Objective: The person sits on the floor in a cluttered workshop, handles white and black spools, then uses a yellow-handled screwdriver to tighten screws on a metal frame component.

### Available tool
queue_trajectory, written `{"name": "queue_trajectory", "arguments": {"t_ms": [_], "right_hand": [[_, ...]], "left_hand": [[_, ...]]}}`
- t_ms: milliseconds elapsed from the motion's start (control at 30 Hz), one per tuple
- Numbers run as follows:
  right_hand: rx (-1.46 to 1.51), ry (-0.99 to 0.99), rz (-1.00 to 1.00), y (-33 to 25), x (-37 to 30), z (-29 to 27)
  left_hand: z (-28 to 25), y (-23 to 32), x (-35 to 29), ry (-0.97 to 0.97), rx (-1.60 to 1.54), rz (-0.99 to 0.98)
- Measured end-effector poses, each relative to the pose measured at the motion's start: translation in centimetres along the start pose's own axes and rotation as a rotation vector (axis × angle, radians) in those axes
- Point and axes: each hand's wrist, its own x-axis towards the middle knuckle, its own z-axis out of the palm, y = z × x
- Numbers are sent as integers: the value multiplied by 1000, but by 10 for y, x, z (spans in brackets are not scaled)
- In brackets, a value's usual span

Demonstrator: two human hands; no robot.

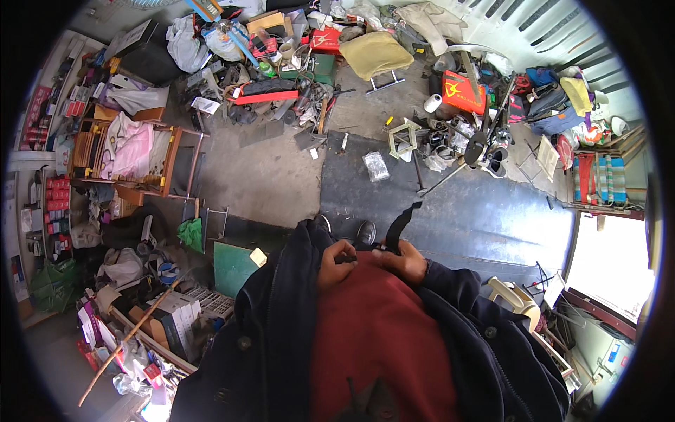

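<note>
Both my hands are held close against my red sweater at waist height, between the open fronts of my dark jacket. My left hand (337,264) is curled around a small dark object (346,259) that I cannot make out. My right hand (404,261) grips a black strap (398,225) that rises from my fingers and bends to the right at its tip. The two hands are nearly touching. My dark shoes (365,231) show just beyond them on the floor.
A dark mat (450,204) covers the concrete floor ahead. A clear plastic bag (375,166) and a tripod (457,165) lie on it. Piles of tools and bags crowd the far side. A wooden shelf (126,151) and green board (233,266) stand at left, a white chair (517,299) at right.
</note>
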Motion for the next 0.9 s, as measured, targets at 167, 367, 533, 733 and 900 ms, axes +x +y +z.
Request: {"name": "queue_trajectory", "arguments": {"t_ms": [167,367,533,733,900], "right_hand": [[-412,-115,28,-13,-1,2],[-414,-125,-41,-15,-5,10],[-515,-98,16,-8,-2,13],[-662,-42,34,1,1,23],[-261,-19,53,1,1,25]], "left_hand": [[-15,18,-19,-113,6,-57],[-12,24,-37,-83,-59,87],[-6,39,-47,-3,155,124],[-1,49,-53,79,155,167],[12,30,-50,140,21,87]]}}
